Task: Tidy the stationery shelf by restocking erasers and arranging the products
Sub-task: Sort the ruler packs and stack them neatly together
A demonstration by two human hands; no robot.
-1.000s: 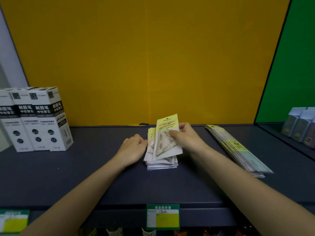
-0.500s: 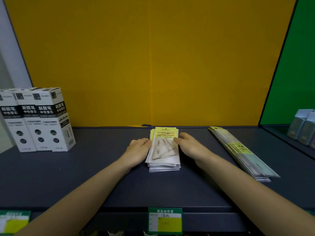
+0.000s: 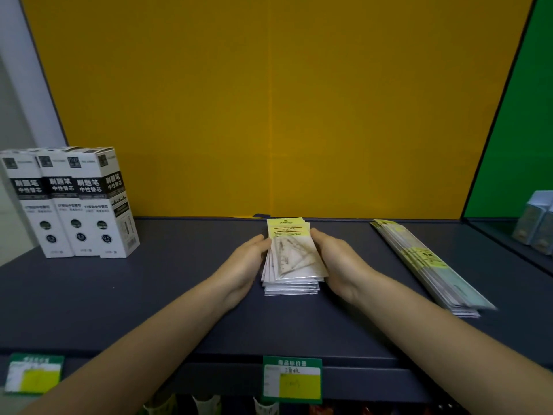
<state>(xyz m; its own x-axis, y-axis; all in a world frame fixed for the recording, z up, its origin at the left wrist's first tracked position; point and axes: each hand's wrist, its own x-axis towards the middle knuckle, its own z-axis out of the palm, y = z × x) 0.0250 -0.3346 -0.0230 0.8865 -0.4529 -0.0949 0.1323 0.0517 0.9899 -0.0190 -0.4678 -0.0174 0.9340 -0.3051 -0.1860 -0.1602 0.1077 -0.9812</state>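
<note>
A stack of clear set-square packets with yellow header cards (image 3: 291, 256) lies on the dark shelf (image 3: 149, 295), near the back at the centre. My left hand (image 3: 245, 262) presses against the stack's left side with fairly straight fingers. My right hand (image 3: 338, 259) presses the stack's right side the same way. The packets in the stack are slightly fanned at the left edge. No erasers are in view.
Three white pen-refill boxes (image 3: 77, 205) stand upright at the back left. A slanted pile of long ruler packets (image 3: 425, 262) lies to the right. Pale boxes (image 3: 535, 220) sit on the neighbouring green-backed shelf. Green price labels (image 3: 291, 380) hang on the shelf's front edge.
My right hand laid the lifted top packet flat on the stack. Both hands then moved to the stack's two sides.
</note>
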